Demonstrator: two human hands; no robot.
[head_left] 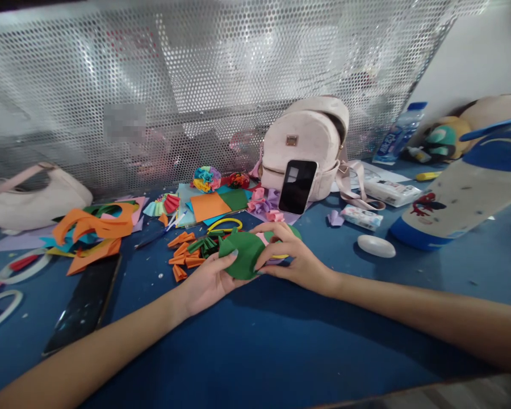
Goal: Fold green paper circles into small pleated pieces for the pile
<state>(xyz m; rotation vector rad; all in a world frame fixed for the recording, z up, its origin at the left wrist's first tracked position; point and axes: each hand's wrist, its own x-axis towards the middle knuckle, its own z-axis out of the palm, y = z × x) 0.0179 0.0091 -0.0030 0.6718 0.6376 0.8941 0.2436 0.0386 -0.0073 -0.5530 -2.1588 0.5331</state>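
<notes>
Frame centre: left hand (209, 279) clamped thumb and fingers on round-edged green paper (243, 254); right hand (297, 260) pinched right edge between fingertips.

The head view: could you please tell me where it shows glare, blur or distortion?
Head view: bright glare mottles the silver perforated metal panel, which is pixelated in one patch at left; head view: a pale reflection shows on the propped-up black phone; head view: the large white-and-blue plastic bottle slants, probably from wide-angle distortion; the green paper piece looks clearer than the blurred panel.
</notes>
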